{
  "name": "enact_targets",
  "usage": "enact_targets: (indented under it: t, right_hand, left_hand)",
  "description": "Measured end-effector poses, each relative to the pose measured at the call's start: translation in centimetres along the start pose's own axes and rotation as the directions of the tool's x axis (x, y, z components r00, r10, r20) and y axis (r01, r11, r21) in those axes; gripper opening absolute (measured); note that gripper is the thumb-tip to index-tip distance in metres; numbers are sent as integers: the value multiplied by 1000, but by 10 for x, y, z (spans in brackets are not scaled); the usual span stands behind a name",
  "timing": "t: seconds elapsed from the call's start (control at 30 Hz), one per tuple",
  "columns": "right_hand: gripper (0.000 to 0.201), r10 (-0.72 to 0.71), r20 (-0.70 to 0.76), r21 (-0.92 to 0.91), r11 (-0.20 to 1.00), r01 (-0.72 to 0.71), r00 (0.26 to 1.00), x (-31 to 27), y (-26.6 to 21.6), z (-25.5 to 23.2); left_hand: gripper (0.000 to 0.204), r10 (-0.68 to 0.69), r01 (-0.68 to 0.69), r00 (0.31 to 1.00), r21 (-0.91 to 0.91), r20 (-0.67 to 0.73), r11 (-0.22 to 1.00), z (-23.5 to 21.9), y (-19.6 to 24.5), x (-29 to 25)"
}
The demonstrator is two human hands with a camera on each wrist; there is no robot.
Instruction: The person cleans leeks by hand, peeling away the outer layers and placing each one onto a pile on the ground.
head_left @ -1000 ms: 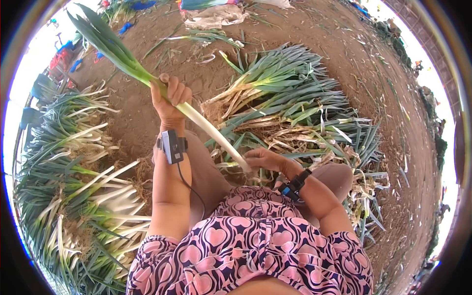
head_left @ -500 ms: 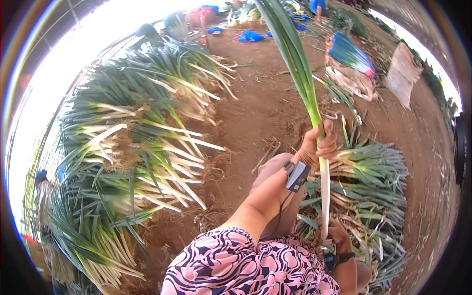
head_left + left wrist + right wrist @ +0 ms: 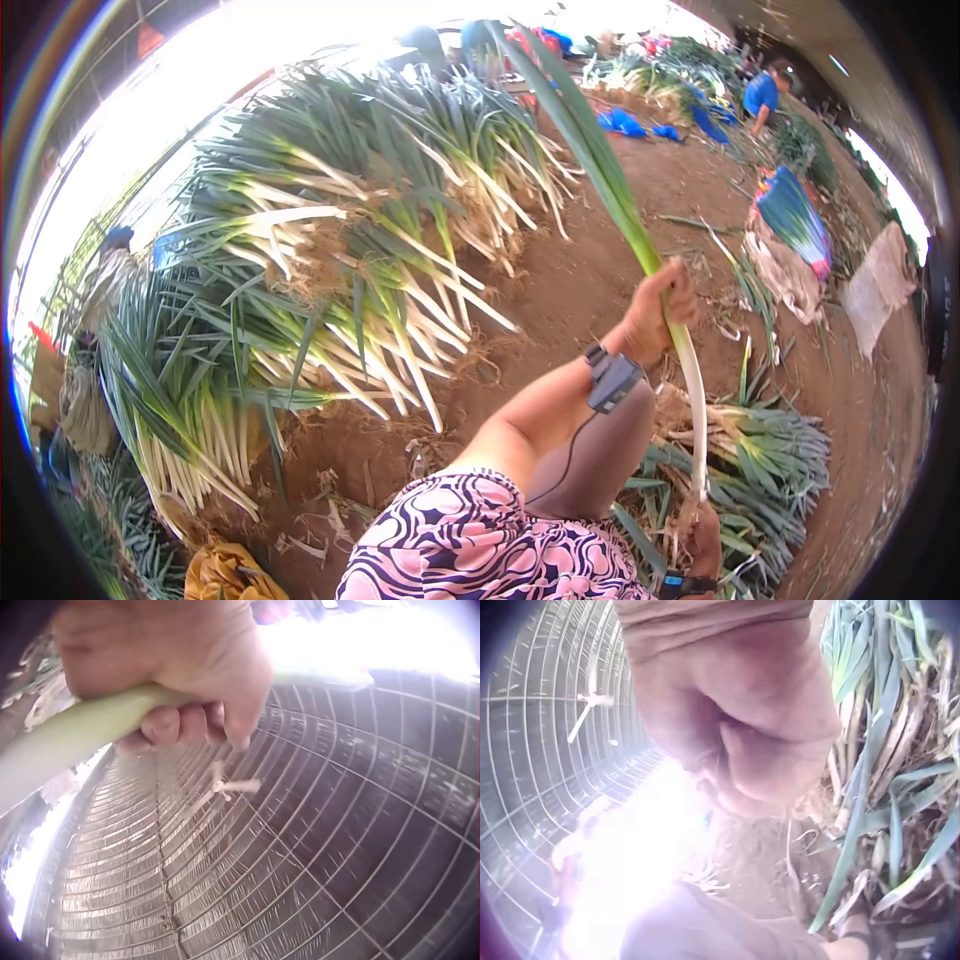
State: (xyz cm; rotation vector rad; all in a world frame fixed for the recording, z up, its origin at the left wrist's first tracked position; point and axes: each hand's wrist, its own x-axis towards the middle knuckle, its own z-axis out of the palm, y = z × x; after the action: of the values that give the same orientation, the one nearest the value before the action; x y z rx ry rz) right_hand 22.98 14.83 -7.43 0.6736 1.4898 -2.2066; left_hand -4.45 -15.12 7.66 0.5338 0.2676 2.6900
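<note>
A long leek (image 3: 694, 395) stands nearly upright before me, green leaves at the top and white shaft below. My left hand (image 3: 660, 308) grips it around the middle, where green turns to white. In the left wrist view, curled fingers wrap the pale shaft (image 3: 82, 724). Down at the leek's root end is my right hand (image 3: 706, 535), its fingers curled in at the roots. The right wrist view shows the back of this hand (image 3: 742, 712) bent over, hiding its fingertips, with a thin strand (image 3: 790, 851) hanging below.
A large heap of leeks (image 3: 350, 250) with white shafts lies to the left. Bluish-green leeks (image 3: 765, 450) are piled by my right knee. Beyond lie a colourful wrapped bundle (image 3: 793, 220) and a pale sack (image 3: 880, 285). A person in blue (image 3: 762, 95) is farther back.
The head view has swung left, bringing more of the left heap into view. The leek has gone from slanted to nearly upright, still in the left hand. The right hand stays at its root end.
</note>
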Motion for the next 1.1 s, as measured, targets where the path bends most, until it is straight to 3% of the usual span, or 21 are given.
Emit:
enact_targets:
  t: [0.13, 0.2, 0.23, 0.27, 0.33, 0.43, 0.5, 0.6, 0.63, 0.67, 0.7, 0.77, 0.83, 0.87, 0.9, 0.93, 0.97, 1.0, 1.03, 1.07, 1.1]
  right_hand:
    - [16, 49, -411, -293, 938, -183, 910, 26, 36, -68]
    - [15, -14, -560, -392, 885, -251, 828, 33, 48, -74]
    - [20, -31, -534, -519, 801, -299, 845, 44, 67, -117]
    - [27, -45, -505, -637, 693, -337, 862, 63, 78, -156]
    - [49, -39, -464, -808, 427, -405, 885, 9, 19, -45]
    - [42, -224, -330, -940, 162, -299, 917, 5, 11, -8]
    - [46, -293, -285, -953, -16, -303, 913, 17, 16, -8]
    - [45, -262, -259, -965, 26, -261, 930, 38, 27, -31]
    - [46, -169, -262, -964, 87, -251, 950, 34, 16, -20]
    - [41, -222, -118, -992, 72, -105, 968, 37, 7, -12]
    - [38, -273, 25, -998, 52, 41, 962, 43, 2, -7]
    - [36, -367, 295, -949, -1, 317, 882, 61, 0, 1]
    - [40, -455, 500, -844, -63, 533, 737, 77, 3, 6]
    - [36, -463, 490, -848, -56, 527, 738, 79, 6, -5]
    - [32, -460, 418, -895, -62, 441, 783, 87, 11, -19]
    - [29, -460, 315, -947, -89, 310, 830, 90, 24, -45]
    - [25, -457, 201, -977, -163, 141, 866, 90, 42, -78]
    - [23, -458, 102, -968, -251, -19, 883, 84, 64, -111]
    - [20, -480, 14, -943, -299, -148, 877, 79, 84, -139]
    - [17, -548, 66, -948, -295, -119, 834, 61, 76, -135]
    - [25, -468, -273, -961, 168, -218, 841, 67, 87, -154]
  left_hand:
    - [28, 275, -216, 926, 235, -260, 948, 11, 142, 15]
    - [25, 572, -415, 810, 559, -132, 718, 12, 250, 19]
    - [24, 493, -538, 838, 501, 233, 678, -28, 341, 28]
    - [22, 708, -585, 699, 650, 100, 485, 3, 386, 3]
    - [19, 900, -512, 435, 821, -7, 254, 33, 460, -45]
    - [15, 949, -325, 313, 933, -46, 153, 14, 499, -98]
    - [12, 931, -182, 344, 965, -119, 191, -27, 478, -107]
    - [23, 848, 63, 434, 950, -303, 307, -104, 375, -85]
    - [19, 620, -56, 699, 837, -356, 545, -160, 352, -84]
    - [16, 549, 202, 636, 803, -543, 560, -113, 286, -74]
    - [10, 481, 354, 634, 780, -606, 516, -169, 259, -52]
    - [13, 245, 381, 775, 739, -583, 556, -158, 173, -22]
    - [11, 71, 443, 800, 666, -596, 600, -109, 89, 4]
    - [10, 59, 327, 922, 849, -383, 416, -89, 63, 6]
    - [10, -134, -34, 990, 998, 41, 57, -88, 38, 15]
    - [11, -297, -509, 838, 851, 457, -128, -88, 12, 26]
    - [12, -310, -548, 811, 829, 496, -108, -85, -23, 32]
    - [10, -461, 63, 883, 954, 84, 294, -90, -61, 36]
    - [9, -522, 619, 781, 544, -344, 567, -95, -100, 39]
    - [13, -448, 612, 791, 541, -416, 578, -76, -129, 33]
    - [15, -534, 700, 714, 477, -453, 531, -70, -150, 27]
